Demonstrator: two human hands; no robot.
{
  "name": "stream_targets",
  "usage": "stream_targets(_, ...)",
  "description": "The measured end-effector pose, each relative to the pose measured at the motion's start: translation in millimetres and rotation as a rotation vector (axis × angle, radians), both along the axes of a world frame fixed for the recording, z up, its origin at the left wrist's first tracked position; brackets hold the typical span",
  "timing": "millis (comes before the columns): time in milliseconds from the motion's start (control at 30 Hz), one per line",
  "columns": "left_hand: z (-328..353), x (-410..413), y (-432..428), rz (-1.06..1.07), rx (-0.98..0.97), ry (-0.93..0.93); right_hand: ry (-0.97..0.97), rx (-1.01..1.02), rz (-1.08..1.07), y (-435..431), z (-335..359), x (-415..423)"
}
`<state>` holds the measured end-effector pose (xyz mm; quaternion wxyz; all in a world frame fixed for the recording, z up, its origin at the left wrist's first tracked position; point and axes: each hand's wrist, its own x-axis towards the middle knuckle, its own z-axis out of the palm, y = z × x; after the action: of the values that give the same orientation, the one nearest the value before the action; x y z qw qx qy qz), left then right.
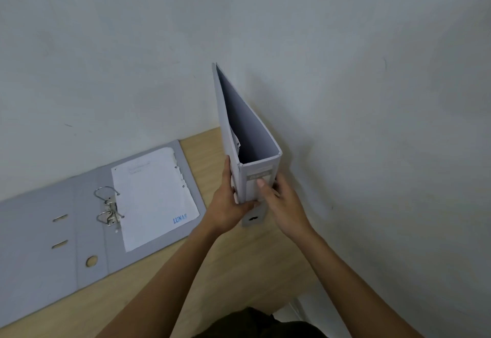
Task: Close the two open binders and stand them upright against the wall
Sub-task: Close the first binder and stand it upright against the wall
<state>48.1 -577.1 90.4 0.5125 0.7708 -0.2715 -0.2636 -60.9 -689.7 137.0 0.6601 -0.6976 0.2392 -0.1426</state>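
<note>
A closed grey binder (248, 135) stands upright on the wooden table (239, 252), in the corner where two walls meet, its spine facing me. My left hand (228, 204) grips its left cover and lower spine. My right hand (281, 202) holds the right side, thumb on the spine's label. A second grey binder (87, 220) lies open flat at the left, against the back wall, its metal rings (107, 204) open and a white sheet (155, 199) printed "LUNAS" on its right half.
The pale wall (132, 58) runs behind the table, and a side wall (385, 138) closes it off at the right. The table's front right edge (281, 308) lies near my body.
</note>
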Motion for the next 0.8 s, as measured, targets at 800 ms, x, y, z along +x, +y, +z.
stream_targets(800, 7.5, 80.0, -94.2, 0.041, 0.058, -0.055, 0.09, 0.529, -0.207, -53.1, -35.6, 73.1)
